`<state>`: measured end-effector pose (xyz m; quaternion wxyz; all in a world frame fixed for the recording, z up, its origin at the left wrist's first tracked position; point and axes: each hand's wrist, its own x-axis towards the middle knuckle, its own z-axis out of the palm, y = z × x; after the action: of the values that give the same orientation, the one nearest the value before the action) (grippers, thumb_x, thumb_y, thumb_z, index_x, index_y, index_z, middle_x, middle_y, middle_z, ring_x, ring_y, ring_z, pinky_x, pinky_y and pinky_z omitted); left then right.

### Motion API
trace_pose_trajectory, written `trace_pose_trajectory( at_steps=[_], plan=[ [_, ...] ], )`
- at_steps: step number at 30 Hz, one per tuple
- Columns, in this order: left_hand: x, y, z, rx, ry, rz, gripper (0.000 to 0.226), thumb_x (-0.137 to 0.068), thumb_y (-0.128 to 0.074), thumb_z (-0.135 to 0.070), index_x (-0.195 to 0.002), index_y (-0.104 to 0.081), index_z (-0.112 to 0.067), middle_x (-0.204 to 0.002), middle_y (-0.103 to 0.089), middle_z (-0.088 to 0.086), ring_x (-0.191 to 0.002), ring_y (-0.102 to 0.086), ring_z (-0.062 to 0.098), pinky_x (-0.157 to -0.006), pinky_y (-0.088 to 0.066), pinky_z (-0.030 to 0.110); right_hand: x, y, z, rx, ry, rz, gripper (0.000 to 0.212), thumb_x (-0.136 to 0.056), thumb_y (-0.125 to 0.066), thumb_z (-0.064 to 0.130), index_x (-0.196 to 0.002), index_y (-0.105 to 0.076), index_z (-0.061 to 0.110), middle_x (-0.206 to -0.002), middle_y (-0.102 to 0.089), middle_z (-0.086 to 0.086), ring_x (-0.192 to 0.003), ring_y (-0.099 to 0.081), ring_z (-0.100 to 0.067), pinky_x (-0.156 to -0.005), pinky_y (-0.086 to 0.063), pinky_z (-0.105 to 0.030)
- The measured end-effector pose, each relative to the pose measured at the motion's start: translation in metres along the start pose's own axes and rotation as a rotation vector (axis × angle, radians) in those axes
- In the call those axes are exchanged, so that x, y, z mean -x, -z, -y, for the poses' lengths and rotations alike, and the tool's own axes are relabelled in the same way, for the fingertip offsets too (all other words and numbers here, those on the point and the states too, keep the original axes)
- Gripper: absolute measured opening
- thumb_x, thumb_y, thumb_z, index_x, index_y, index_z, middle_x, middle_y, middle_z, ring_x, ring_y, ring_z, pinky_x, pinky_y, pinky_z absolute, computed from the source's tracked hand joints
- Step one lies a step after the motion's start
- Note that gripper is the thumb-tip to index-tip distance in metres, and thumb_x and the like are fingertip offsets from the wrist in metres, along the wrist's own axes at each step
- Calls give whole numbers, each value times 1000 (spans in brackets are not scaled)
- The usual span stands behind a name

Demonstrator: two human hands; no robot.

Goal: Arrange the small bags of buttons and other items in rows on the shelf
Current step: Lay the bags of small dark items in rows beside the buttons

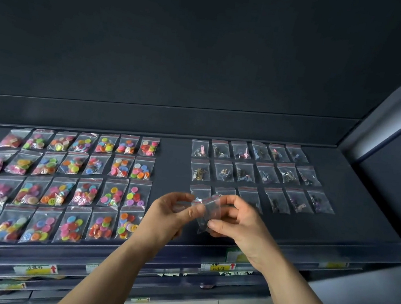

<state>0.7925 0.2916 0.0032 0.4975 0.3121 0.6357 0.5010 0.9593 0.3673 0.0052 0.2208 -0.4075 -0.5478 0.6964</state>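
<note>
The small clear bag (206,213) hangs in the air over the front of the shelf (322,229), held between both hands; its long axis runs roughly 12 to 6 o'clock, with the red zip strip at the 12 end; its contents are too blurred to tell.

The left hand (173,214) pinches its 9 o'clock edge with curled thumb and fingers; the right hand (236,221) clamps the 3 o'clock side and lower corner, thumb under, fingers curled over.

The grid of hardware bags (266,173), 3 rows of 6, lies at 12 to 2 o'clock from the bag; the right hand is nearer it.

Bare shelf lies at 3 o'clock of the hands, in front of that grid's nearest row, likely room for a 4th row; the raised front lip (333,247) bounds it at 6 o'clock.

The button bags (72,183) fill the 9 o'clock side.
</note>
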Motion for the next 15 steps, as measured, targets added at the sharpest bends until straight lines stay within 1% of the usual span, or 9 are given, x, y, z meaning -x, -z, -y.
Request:
trace_pose_trajectory(
  at_steps=[2, 4, 6, 8, 9, 11, 12, 15],
  plan=[
    [-1, 0, 1, -14, 25, -11, 16, -84, -70, -19, -94, -66, -7, -56, -61, -4, -42, -33, 11, -38, -29, 20, -2, 0, -2, 38, -10, 3, 34, -79, -71, -6, -107, -58, 8, -87, -70, -12, -78, -69, -21, -71, -57, -30],
    [-4, 1, 2, 29, 30, -49, 11, -84, -69, -12, -91, -66, -4, -61, -66, -1, -38, -34, 6, -37, -30, 17, -3, 1, -5, 164, -7, 4, 25, -82, -71, 2, -103, -61, 11, -83, -72, -7, -75, -67, -16, -68, -55, -26],
    [-6, 1, 3, 19, 21, -78, 9, -83, -70, -9, -91, -66, -4, -65, -68, 1, -37, -37, 4, -37, -32, 16, -6, 1, -9, 297, -12, -19, 19, -83, -71, 7, -97, -62, 15, -80, -73, -3, -71, -66, -11, -62, -51, -21],
    [-9, 4, 8, -87, 6, -115, 10, -83, -71, -10, -91, -67, -10, -77, -73, 4, -38, -41, 4, -38, -36, 18, -10, 1, -13, 410, -24, -67, 17, -82, -72, 9, -92, -60, 16, -77, -73, -3, -64, -63, -6, -56, -48, -16],
    [-11, 5, 11, -186, 0, -129, 9, -83, -72, -12, -91, -67, -14, -80, -73, 2, -39, -45, 3, -40, -39, 18, -11, 0, -15, 460, -25, -85, 17, -82, -73, 11, -91, -59, 16, -76, -73, -3, -60, -62, -4, -55, -47, -14],
    [-13, 7, 18, -375, -1, -130, 8, -82, -73, -16, -88, -69, -20, -75, -71, -5, -41, -50, 3, -44, -46, 19, -15, -1, -20, 550, -21, -105, 15, -83, -72, 15, -89, -58, 16, -73, -73, -3, -56, -61, -3, -55, -46, -13],
    [-13, 8, 20, -423, 5, -122, 8, -81, -74, -18, -87, -70, -20, -72, -70, -5, -43, -52, 5, -45, -48, 21, -16, -2, -22, 589, -13, -116, 14, -84, -71, 17, -88, -57, 17, -72, -72, -2, -55, -61, -3, -55, -46, -13],
    [-16, 8, 23, -467, 26, -108, 12, -77, -78, -19, -87, -71, -18, -65, -68, -4, -46, -54, 9, -46, -49, 22, -19, -5, -25, 697, 36, -152, 15, -84, -72, 21, -80, -57, 22, -69, -70, 1, -56, -60, -7, -56, -45, -16]
  ],
)
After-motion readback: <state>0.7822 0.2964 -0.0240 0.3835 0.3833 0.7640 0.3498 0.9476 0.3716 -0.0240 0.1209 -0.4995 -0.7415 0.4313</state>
